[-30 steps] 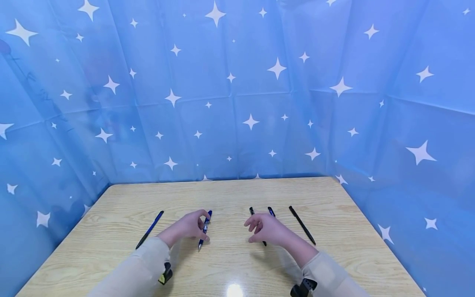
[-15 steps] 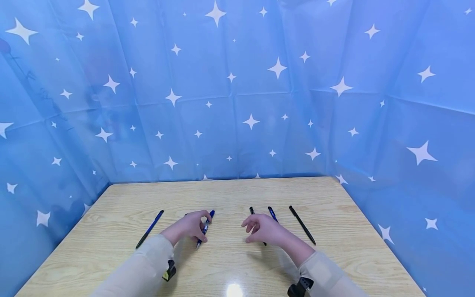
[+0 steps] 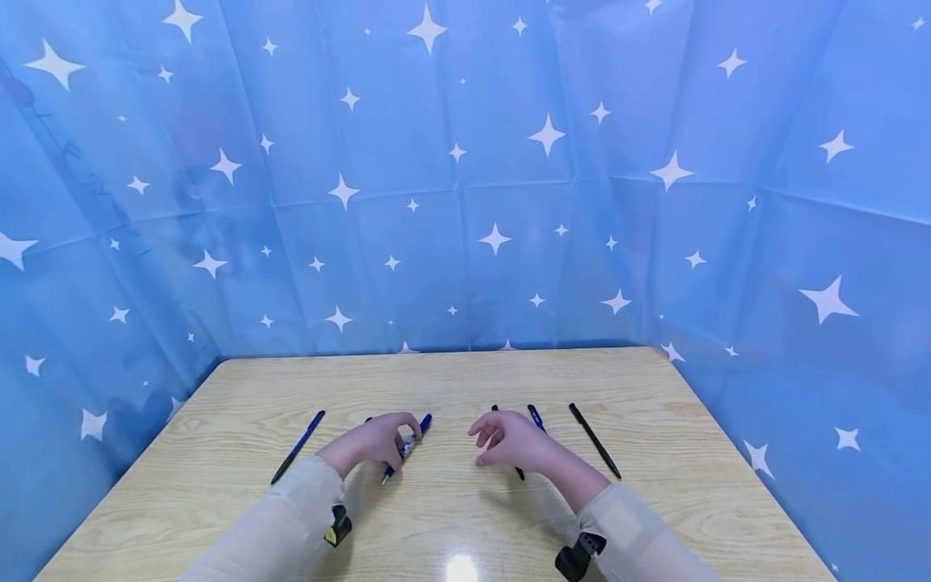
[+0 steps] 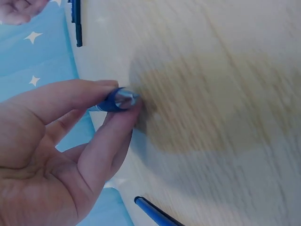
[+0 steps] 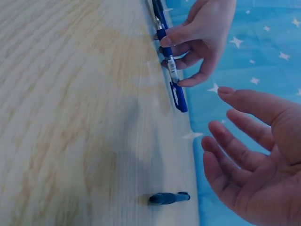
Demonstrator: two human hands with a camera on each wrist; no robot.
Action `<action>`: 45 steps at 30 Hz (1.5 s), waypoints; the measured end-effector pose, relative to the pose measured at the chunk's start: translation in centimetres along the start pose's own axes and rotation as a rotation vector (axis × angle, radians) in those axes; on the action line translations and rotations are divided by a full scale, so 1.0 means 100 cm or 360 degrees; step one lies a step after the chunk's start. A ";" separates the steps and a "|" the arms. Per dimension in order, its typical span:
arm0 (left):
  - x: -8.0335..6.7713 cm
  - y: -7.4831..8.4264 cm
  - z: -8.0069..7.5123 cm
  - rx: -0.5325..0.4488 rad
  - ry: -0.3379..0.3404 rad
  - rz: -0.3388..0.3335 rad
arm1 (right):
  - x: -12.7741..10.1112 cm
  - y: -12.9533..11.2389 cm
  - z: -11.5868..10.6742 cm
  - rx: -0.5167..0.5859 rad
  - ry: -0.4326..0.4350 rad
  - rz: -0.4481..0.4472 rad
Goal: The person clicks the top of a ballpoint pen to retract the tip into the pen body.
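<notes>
My left hand (image 3: 402,444) pinches a blue pen (image 3: 423,423) between thumb and fingers near the middle of the wooden table (image 3: 465,376); the pen slants with its tip toward me. The left wrist view shows the fingertips (image 4: 106,85) closed around the pen's metal end (image 4: 123,99). My right hand (image 3: 482,446) hovers just to the right with relaxed fingers, holding nothing, over a black pen (image 3: 519,472). In the right wrist view the empty palm (image 5: 256,165) faces the left hand (image 5: 204,35) and the blue pen (image 5: 179,98).
Other pens lie on the table: a blue one (image 3: 298,446) at the left, a blue one (image 3: 536,417) and a black one (image 3: 595,440) at the right. Blue star-patterned cloth (image 3: 465,202) walls in the back and both sides.
My left hand has swung the blue pen's far end a little to the right. My right hand has drifted slightly left, toward the left hand. The other pens have not moved.
</notes>
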State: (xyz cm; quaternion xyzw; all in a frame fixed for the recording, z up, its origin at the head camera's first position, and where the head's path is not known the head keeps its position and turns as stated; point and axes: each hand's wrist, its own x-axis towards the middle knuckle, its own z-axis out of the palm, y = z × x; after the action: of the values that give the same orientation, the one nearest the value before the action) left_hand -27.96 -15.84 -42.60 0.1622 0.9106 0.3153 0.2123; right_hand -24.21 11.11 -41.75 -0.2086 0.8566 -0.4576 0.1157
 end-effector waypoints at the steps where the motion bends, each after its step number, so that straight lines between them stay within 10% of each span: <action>1: -0.001 0.002 0.000 0.0009 -0.0006 0.0012 | 0.001 0.000 0.000 -0.0001 0.0006 -0.0004; 26: -0.018 0.044 -0.005 -0.0291 0.0045 0.0390 | -0.001 -0.016 -0.010 0.0191 0.0467 -0.0243; 45: -0.026 0.070 0.009 -0.0619 0.0364 0.0536 | 0.001 -0.033 -0.009 0.0568 0.0801 -0.0435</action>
State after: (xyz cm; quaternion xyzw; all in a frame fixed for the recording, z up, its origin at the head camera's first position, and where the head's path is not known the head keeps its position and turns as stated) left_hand -24.13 -11.27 -37.97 0.2309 0.8112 0.5312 0.0798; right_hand -23.84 10.10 -38.51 -0.1783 0.7287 -0.6489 -0.1270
